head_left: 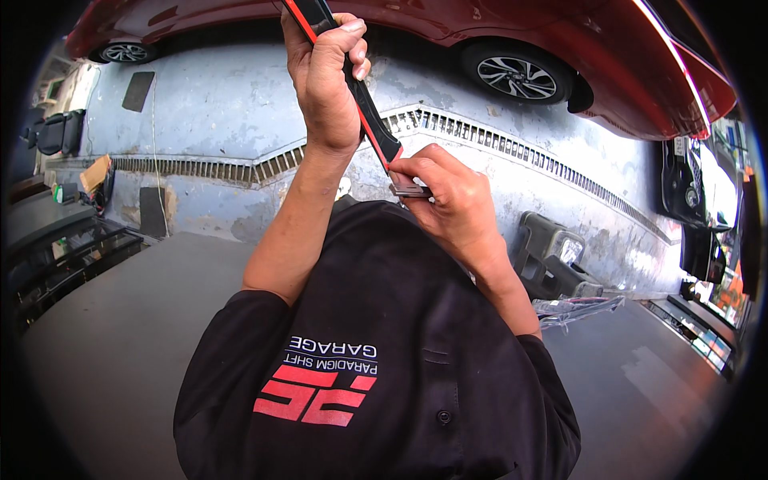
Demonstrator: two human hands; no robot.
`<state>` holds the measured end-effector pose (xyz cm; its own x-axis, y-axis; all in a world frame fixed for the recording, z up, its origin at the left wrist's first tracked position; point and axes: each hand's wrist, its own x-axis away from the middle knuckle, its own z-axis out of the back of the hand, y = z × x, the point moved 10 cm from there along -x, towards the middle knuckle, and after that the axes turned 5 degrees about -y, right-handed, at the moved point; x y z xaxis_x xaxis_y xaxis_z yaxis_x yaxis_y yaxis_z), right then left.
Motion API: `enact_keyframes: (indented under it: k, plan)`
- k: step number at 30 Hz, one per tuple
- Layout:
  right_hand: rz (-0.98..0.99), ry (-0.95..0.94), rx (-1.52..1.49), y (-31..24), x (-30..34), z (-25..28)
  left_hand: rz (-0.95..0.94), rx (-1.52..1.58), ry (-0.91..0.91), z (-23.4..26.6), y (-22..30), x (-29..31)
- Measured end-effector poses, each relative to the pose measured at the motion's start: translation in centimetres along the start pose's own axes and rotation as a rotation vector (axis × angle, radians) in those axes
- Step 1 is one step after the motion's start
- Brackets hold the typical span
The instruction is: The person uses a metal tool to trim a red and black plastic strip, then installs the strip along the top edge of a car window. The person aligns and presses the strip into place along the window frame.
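My left hand is closed round a long black trim strip with a red line along one edge. The strip slants down from the top of the view, and its upper end is cut off there. At its lower end, my right hand pinches with thumb and forefinger by the red edge. A small flat, dark grey metallic tool sticks out of the right hand just below the strip's tip. Most of that tool is hidden by the fingers, so its exact kind does not show.
A red car stands along the far side, its wheel at the right. A slotted drain grate crosses the worn floor. A grey hard case and clear plastic wrap lie right. Grey surfaces flank me.
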<state>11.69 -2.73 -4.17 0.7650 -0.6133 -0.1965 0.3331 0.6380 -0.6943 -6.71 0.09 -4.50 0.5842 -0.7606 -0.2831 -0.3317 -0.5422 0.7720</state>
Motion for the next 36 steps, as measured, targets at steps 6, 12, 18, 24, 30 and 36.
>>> enact_keyframes:
  k: [6,12,18,24,30,36]
  plan:
    - [0.006,-0.076,0.158,-0.7,-0.3,-0.7,-0.009,-0.016,-0.014,0.1,-0.1,0.0]
    - [-0.106,-0.041,0.133,0.8,0.0,-1.2,0.012,0.006,-0.045,0.2,-0.5,0.1]
    - [-0.271,0.087,0.000,4.7,0.5,-0.1,0.047,0.100,-0.080,0.1,0.1,0.2]
    - [-0.477,0.275,-0.019,12.8,3.3,2.6,0.065,0.247,-0.163,-0.2,1.4,-0.4]
    - [-0.843,0.193,0.358,24.1,9.4,4.4,0.059,0.318,-0.155,-0.1,2.5,-0.8]
    - [-0.429,0.278,0.272,22.7,9.9,3.0,0.074,0.270,-0.124,-0.9,2.6,-0.8]
